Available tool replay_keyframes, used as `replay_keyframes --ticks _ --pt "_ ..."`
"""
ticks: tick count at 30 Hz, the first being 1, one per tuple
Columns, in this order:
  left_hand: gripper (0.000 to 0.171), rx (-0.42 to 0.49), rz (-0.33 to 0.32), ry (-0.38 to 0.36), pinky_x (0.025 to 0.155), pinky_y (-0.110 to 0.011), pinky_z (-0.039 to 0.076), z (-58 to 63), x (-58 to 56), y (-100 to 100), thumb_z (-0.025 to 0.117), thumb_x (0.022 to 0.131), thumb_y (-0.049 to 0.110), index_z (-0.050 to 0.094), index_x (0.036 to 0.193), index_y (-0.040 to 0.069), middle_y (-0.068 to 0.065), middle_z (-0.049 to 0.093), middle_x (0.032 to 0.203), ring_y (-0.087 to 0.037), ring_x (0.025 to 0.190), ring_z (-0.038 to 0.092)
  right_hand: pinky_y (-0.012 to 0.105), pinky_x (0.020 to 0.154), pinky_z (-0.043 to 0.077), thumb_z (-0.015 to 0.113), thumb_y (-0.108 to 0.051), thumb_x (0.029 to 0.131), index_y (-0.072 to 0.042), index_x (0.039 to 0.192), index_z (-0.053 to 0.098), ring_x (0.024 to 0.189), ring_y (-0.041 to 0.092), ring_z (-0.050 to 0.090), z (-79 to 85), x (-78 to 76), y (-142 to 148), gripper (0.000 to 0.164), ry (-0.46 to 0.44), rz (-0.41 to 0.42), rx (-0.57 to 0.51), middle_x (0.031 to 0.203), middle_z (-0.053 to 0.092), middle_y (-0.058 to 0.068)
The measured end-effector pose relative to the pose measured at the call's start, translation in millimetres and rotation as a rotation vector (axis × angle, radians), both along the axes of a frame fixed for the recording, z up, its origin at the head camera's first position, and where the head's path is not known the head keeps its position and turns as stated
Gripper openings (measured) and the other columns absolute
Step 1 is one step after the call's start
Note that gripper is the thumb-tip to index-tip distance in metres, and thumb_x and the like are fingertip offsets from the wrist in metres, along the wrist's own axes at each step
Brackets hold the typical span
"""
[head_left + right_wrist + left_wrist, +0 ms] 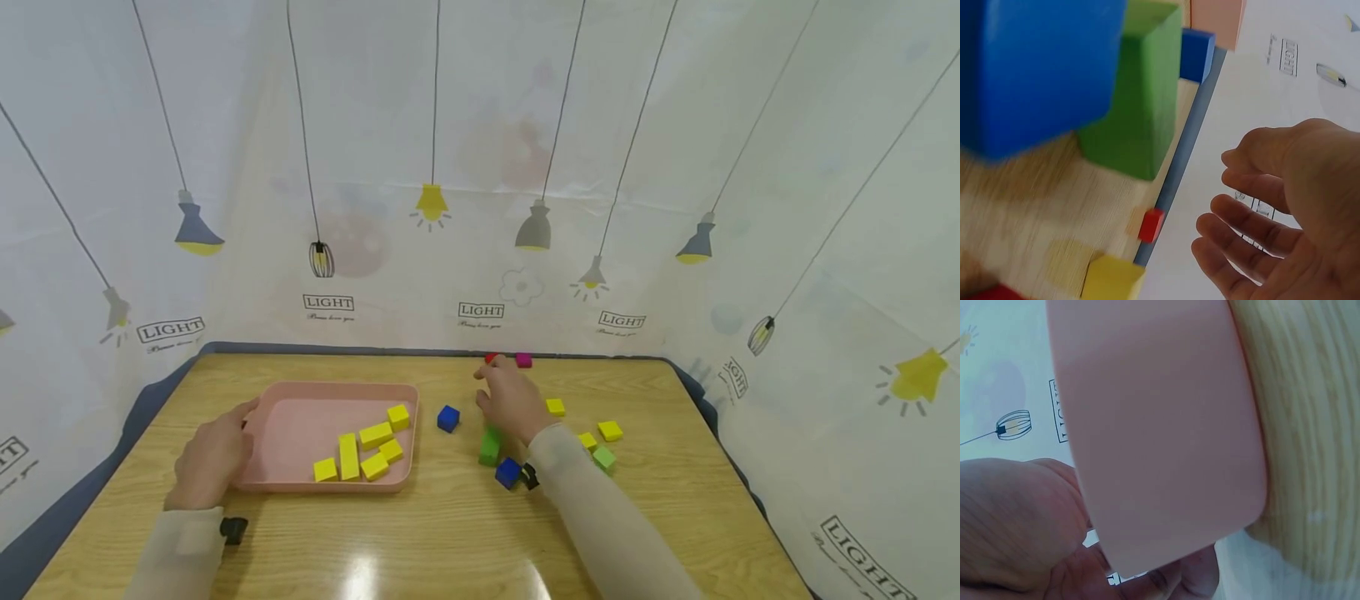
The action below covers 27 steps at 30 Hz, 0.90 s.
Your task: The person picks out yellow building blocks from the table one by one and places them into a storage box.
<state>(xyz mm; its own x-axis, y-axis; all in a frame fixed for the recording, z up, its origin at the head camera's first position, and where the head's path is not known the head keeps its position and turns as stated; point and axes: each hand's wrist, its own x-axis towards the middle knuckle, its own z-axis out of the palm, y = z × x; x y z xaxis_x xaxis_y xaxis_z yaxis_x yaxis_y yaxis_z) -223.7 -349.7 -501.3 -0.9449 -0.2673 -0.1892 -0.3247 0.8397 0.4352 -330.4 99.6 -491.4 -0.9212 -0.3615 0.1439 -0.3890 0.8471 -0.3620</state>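
My left hand [213,454] grips the left side of a pink tray [341,389]; in the left wrist view the tray's wall [1160,437] fills the middle, with fingers at its near corner. Several yellow blocks [348,457] lie in the tray's right part. My right hand [513,400] hovers over the table with loosely bent fingers and nothing between them. A red block [491,357] shows partly behind its fingertips, beside a magenta block [523,360]. Below the hand are a green block [490,448] and a blue cube [508,472].
Another blue cube [448,418] sits between the tray and my right hand. Right of that arm are yellow blocks [611,431] and a light green block [603,458]. A white cloth [480,267] printed with lamps hangs behind the wooden table [450,542].
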Motion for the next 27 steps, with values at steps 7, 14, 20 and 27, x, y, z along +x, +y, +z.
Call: replay_keyframes --ticks 7,14,20,27 --pt "0.067 0.001 -0.011 0.001 0.08 -0.056 0.054 -1.5 -0.4 -2 0.046 0.115 0.007 0.034 0.181 0.007 -0.039 0.051 0.171 -0.05 0.116 0.067 0.058 0.113 0.062 0.077 -0.016 0.11 -0.004 0.145 0.079 0.133 0.04 0.072 -3.6 -8.0 26 0.037 -0.007 -0.089 0.02 0.145 0.072 0.019" --pt "0.066 -0.007 -0.012 0.012 0.077 -0.053 0.052 -0.3 1.3 1 0.045 0.115 0.006 0.036 0.181 0.007 -0.04 0.051 0.171 -0.048 0.111 0.066 0.059 0.113 0.062 0.08 -0.015 0.108 -0.002 0.146 0.078 0.133 0.042 0.07 -5.9 -12.8 44 0.04 -0.024 -0.187 0.048 0.147 0.072 0.023" --pt "0.066 -0.01 -0.009 0.008 0.078 -0.053 0.052 0.2 1.3 2 0.045 0.116 0.006 0.035 0.181 0.007 -0.04 0.05 0.171 -0.049 0.113 0.065 0.062 0.118 0.06 0.081 -0.016 0.108 -0.003 0.151 0.075 0.144 0.043 0.065 -6.1 -12.8 49 0.045 -0.123 -0.248 0.04 0.158 0.067 0.025" --pt "0.067 -0.01 -0.005 0.002 0.076 -0.05 0.05 -0.6 1.1 2 0.047 0.115 0.006 0.034 0.181 0.007 -0.04 0.05 0.171 -0.046 0.108 0.064 0.057 0.111 0.064 0.083 -0.014 0.107 -0.001 0.147 0.076 0.123 0.037 0.07 -9.5 -12.3 52 0.043 -0.164 -0.241 0.037 0.142 0.071 0.022"
